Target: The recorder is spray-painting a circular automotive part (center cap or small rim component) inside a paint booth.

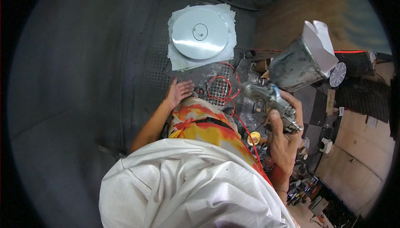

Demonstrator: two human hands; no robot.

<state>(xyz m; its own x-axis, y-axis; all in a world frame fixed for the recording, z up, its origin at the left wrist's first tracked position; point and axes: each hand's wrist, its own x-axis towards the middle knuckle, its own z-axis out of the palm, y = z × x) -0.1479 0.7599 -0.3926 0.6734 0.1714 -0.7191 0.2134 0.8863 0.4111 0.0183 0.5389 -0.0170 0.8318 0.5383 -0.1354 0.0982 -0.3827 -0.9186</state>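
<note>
My right hand (284,134) is wrapped round a metal paint spray gun (271,101), raised at the right. On top of the gun sits a paint-stained cup (298,64), tilted, with a white paper piece (320,44) sticking out of its mouth. My left hand (180,89) hangs low with its palm up and fingers spread, holding nothing. Beyond it lies a glossy pale round disc (200,46) with a small ring and a stud at its centre. White paper (177,63) with ragged edges lies under the disc.
A red air hose (236,88) coils on the dark textured floor and runs up past my right side. A dark wall (83,61) stands at the left, a brown panel (316,3) at far right. A yellowish can (253,138), a white stool (326,145) and cluttered tools stand at the right.
</note>
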